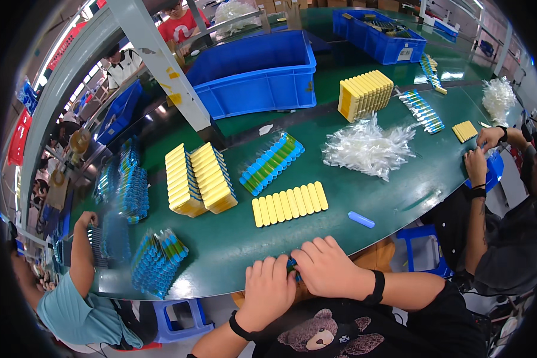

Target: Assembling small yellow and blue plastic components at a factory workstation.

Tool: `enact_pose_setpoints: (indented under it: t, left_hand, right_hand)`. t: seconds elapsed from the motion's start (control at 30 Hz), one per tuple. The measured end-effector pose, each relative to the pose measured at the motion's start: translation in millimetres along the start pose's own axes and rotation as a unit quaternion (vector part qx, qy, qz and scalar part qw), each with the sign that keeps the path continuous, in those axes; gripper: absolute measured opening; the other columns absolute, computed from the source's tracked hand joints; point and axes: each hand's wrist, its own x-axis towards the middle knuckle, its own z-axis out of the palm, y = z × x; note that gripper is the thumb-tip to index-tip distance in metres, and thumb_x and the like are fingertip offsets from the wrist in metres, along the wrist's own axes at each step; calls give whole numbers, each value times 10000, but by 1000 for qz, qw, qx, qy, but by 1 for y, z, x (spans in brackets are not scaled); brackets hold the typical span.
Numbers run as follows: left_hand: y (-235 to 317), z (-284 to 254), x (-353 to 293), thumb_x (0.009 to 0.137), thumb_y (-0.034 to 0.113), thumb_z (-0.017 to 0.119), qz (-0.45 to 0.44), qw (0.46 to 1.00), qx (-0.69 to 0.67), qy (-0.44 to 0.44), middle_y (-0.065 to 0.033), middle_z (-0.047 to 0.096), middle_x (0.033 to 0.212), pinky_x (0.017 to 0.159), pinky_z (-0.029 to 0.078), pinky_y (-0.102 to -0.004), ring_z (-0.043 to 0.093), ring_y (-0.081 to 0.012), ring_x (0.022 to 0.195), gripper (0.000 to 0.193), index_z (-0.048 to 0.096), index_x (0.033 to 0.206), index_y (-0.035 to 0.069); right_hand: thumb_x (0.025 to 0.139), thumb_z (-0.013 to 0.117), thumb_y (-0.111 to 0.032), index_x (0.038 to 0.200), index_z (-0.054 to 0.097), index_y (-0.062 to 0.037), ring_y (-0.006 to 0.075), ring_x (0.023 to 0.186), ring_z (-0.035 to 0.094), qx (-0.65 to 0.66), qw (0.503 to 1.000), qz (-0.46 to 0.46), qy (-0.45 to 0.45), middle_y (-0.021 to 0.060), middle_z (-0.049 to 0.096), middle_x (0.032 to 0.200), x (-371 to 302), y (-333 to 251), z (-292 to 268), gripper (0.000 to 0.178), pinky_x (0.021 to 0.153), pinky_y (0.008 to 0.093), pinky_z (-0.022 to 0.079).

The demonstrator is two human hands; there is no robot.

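Observation:
My left hand (269,290) and my right hand (333,268) meet at the near edge of the green table (340,238), fingers closed. Between them shows a small blue-and-green packet (293,269), mostly hidden by my fingers. Just beyond lies a row of yellow oblong pieces (290,204), side by side. A single blue oblong piece (361,219) rests to the right of that row. Farther back are a row of blue-and-green packets (272,163) and a heap of clear plastic sleeves (370,147). Stacked yellow pieces (211,179) stand to the left.
A large blue bin (256,89) stands behind, beside a white metal post (161,65). Another yellow stack (365,95) is at the back. Bundled packets (159,262) lie at left. Co-workers' arms reach the table at left (82,253) and right (477,209).

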Motion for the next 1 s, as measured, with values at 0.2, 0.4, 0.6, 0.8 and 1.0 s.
enact_pose_setpoints:
  t: [0.2, 0.4, 0.6, 0.8, 1.0]
  left_hand:
    - [6, 5, -14, 833, 194, 844, 12, 1000, 15, 6, -127, 606, 1067, 828, 424, -486, 574, -357, 973, 558, 658, 1333, 30]
    - [-7, 18, -34, 800, 213, 878, 63, 994, 87, 35, -114, 587, 1219, 908, 427, -480, 569, -340, 1079, 665, 667, 1416, 76]
    - [-31, -1, -39, 763, 148, 925, 88, 994, 51, 51, -141, 542, 1319, 1007, 472, -535, 565, -384, 1233, 699, 669, 1411, 106]
    - [-55, -30, -42, 865, 160, 903, 155, 987, -28, -13, -41, 710, 1349, 1064, 526, -456, 620, -276, 1354, 381, 783, 1226, 150]
    - [-72, -41, -31, 839, 65, 917, 172, 977, -125, -36, -99, 797, 1258, 1016, 582, -467, 751, -309, 1234, 340, 775, 1147, 91]
  right_hand:
    - [882, 722, -215, 1225, 708, -17, 269, 917, 572, -8, 1000, -1, 5, 77, 604, 977, -14, -10, -5, 395, 823, 411, 420]
    - [930, 671, -217, 1334, 685, -5, 240, 956, 579, -69, 997, -43, -17, 62, 610, 1045, -28, -3, -7, 456, 862, 381, 435]
    - [943, 670, -200, 1473, 647, -65, 262, 1158, 620, -84, 992, -85, -37, 102, 632, 1303, -39, 17, -24, 548, 1004, 411, 480]
    - [887, 866, -194, 1342, 742, -173, 311, 1398, 599, 7, 998, -58, -9, 70, 649, 1486, -52, 42, -45, 472, 1111, 496, 486]
    - [918, 821, -143, 1164, 823, -118, 267, 1276, 695, 38, 991, -125, -15, 37, 765, 1284, -50, 49, -58, 247, 1062, 458, 516]
